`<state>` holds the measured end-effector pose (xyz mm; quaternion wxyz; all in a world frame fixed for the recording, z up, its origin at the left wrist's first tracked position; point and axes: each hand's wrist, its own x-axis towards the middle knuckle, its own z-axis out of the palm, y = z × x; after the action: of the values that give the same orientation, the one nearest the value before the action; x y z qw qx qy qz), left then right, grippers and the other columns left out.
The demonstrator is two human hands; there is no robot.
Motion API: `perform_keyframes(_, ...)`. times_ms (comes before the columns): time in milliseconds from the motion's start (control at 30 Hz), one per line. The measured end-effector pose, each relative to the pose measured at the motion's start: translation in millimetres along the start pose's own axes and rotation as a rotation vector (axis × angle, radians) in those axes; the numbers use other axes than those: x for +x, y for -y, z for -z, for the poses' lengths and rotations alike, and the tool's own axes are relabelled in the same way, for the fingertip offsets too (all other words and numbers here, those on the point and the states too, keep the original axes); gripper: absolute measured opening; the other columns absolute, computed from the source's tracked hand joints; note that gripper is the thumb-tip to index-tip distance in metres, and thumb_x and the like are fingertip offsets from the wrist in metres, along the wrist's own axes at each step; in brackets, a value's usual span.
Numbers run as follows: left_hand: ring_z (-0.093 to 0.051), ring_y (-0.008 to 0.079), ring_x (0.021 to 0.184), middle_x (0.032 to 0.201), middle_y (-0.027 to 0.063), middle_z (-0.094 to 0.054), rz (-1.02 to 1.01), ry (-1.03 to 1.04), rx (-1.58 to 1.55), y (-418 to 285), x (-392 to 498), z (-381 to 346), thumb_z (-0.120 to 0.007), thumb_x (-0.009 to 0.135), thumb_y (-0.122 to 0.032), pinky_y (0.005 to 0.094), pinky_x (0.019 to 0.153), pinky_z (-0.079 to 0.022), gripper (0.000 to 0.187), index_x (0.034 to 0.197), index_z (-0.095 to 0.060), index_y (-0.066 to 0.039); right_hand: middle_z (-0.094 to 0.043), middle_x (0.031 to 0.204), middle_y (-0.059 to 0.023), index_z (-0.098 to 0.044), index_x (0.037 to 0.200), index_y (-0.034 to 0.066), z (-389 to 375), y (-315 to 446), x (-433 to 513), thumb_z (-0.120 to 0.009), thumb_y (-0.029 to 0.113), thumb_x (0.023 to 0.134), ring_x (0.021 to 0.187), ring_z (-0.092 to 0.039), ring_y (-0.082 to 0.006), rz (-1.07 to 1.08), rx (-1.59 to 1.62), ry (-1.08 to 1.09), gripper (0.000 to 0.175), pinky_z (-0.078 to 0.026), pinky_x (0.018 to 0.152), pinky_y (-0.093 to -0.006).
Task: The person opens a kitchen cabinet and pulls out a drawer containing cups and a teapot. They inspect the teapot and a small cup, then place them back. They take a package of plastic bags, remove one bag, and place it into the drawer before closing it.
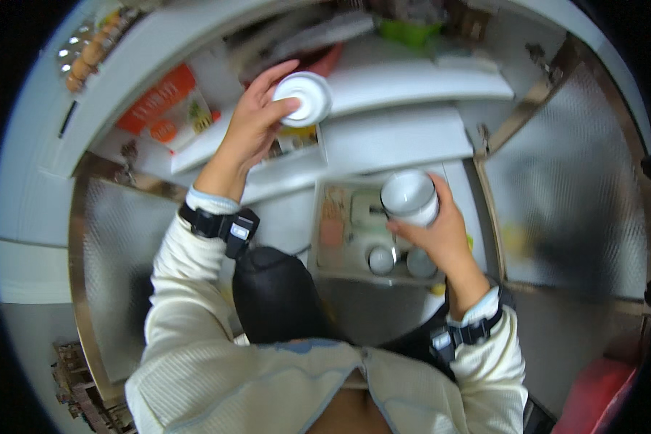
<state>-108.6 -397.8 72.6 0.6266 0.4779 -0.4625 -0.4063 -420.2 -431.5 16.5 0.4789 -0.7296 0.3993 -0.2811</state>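
Observation:
My left hand [257, 119] is raised before the cabinet's shelves. It grips a white round piece [309, 100], with the thumb pressed on its ringed face; whether this is a lid or the underside of a small bowl I cannot tell. Lower down and to the right, my right hand [445, 230] is wrapped around a white cup [409, 198] with a dark rim. The cup's mouth faces up toward me, and no contents show in it. Beneath that hand sits a clear plastic box [317, 228] with several items in it, among them a small round white one [381, 259].
Frosted glass doors stand open at the left [125, 260] and right [569, 206]. White shelves [396, 135] hold an orange and white package [168, 108], a green container [412, 32] and blurred items. Eggs [89, 57] rest at upper left. My knee [274, 293] is near the box.

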Motion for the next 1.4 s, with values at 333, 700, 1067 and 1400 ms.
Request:
perform_keyframes(333, -0.06, 0.0251, 0.103, 0.118, 0.0116, -0.059, -0.102, 0.264, 0.816, 85.3, -83.6, -88.3, -0.081, 0.071, -0.017, 0.035, 0.087, -0.051, 0.061, 0.125, -0.053, -0.011, -0.064, 0.108, -0.0186, -0.049, 0.123, 0.006, -52.3, -51.3, 0.9, -0.087, 0.032, 0.056, 0.1, -0.064, -0.0344, -0.119, -0.25, 0.194, 0.082, -0.05, 0.086, -0.038)
perform_keyframes(700, -0.056, 0.0328, 0.109, 0.116, 0.0173, -0.058, 0.303, 0.437, 0.851, 217.1, -142.7, -51.9, -0.075, 0.073, -0.011, 0.0406, 0.093, -0.045, 0.051, 0.12, -0.058, -0.01, -0.062, 0.108, -0.0203, -0.044, 0.12, 0.0015, -152.8, -170.8, -47.0, -0.09, 0.025, 0.055, 0.1, -0.062, -0.0319, -0.282, -0.035, 0.28, 0.083, -0.049, 0.086, -0.0367)
perform_keyframes(1067, -0.052, 0.0244, 0.109, 0.113, 0.0096, -0.055, 0.647, 0.296, 0.638, 298.6, -180.7, -6.6, -0.057, 0.083, -0.002, 0.0394, 0.095, -0.042, 0.025, 0.107, -0.061, -0.008, -0.063, 0.111, -0.0183, -0.046, 0.129, 0.0045, -190.2, -174.4, -51.1, -0.083, 0.028, 0.061, 0.101, -0.062, -0.0349, -0.099, -0.664, 0.487, 0.081, -0.052, 0.086, -0.0417)
perform_keyframes(1400, -0.053, 0.028, 0.109, 0.13, 0.0149, -0.052, 1.049, 0.067, 0.327, 326.4, -199.7, -14.2, -0.047, 0.086, 0.007, 0.0382, 0.09, -0.045, 0.042, 0.125, -0.052, -0.007, -0.062, 0.109, -0.0118, -0.054, 0.117, 0.0119, -200.3, -219.5, -44.8, -0.073, 0.024, 0.072, 0.099, -0.064, -0.0326, 0.04, -1.06, 0.547, 0.05, -0.046, 0.086, -0.0515)
